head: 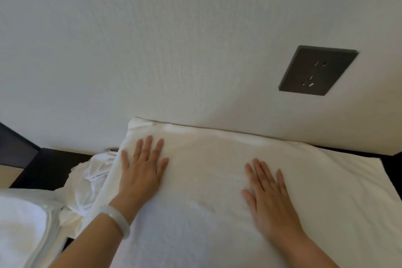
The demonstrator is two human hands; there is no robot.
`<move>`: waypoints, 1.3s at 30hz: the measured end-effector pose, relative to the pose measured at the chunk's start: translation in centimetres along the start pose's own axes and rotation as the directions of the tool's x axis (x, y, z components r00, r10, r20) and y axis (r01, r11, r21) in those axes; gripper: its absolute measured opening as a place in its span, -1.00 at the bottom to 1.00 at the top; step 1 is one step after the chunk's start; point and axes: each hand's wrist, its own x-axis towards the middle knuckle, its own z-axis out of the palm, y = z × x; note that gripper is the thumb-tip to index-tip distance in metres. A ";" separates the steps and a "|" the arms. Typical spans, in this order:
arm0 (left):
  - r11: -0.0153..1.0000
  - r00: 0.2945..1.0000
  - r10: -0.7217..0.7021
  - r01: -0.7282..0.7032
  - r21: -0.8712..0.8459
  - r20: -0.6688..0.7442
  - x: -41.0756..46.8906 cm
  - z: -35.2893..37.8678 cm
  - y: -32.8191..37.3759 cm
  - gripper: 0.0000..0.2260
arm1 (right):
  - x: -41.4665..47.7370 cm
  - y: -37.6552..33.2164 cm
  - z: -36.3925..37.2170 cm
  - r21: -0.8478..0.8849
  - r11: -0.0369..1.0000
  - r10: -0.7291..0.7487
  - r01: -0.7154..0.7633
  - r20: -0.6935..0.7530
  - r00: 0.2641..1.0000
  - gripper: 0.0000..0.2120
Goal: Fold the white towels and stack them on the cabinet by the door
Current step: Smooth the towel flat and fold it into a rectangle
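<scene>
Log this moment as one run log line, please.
left hand: flat on white towel | right hand: flat on it | crumpled cloth: left of towel | stage: smoothing

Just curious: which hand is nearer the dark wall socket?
Right. The right hand lies flat on the towel, down-left of the socket; the left hand rests farther left.

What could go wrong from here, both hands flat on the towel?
1. The towel's far left corner is bunched against the wall; folding now may press that wrinkle in.
2. The crumpled cloth touches the towel's left edge beside the left hand; it might get caught in a fold or nudged along the cabinet.
</scene>
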 end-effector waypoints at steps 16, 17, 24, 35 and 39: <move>0.957 0.959 0.283 -0.281 0.067 -0.013 -6.5 1.4 0.5 -0.39 | -7.3 6.7 -2.0 -0.053 0.997 0.066 -0.062 0.065 0.996 -0.34; 0.980 0.982 0.187 -0.186 0.065 -0.020 -5.6 0.9 -1.1 -0.34 | -7.4 8.9 -2.5 -0.077 0.978 0.195 -0.192 0.034 0.980 -0.30; 0.937 0.931 0.350 -0.348 0.038 -0.101 -11.9 0.0 4.8 -0.42 | -9.3 1.8 -4.3 -0.013 0.990 0.141 -0.141 -0.017 0.990 -0.43; 0.993 0.992 0.111 -0.113 -0.037 -0.051 -15.0 1.6 3.7 -0.33 | -11.2 -0.5 -4.3 0.000 0.878 0.478 -0.478 -0.003 0.878 -0.28; 0.888 0.889 0.456 -0.458 -0.043 -0.038 -21.3 3.1 8.2 -0.51 | -13.3 -12.3 -1.6 0.069 0.995 0.070 -0.068 -0.029 0.997 -0.44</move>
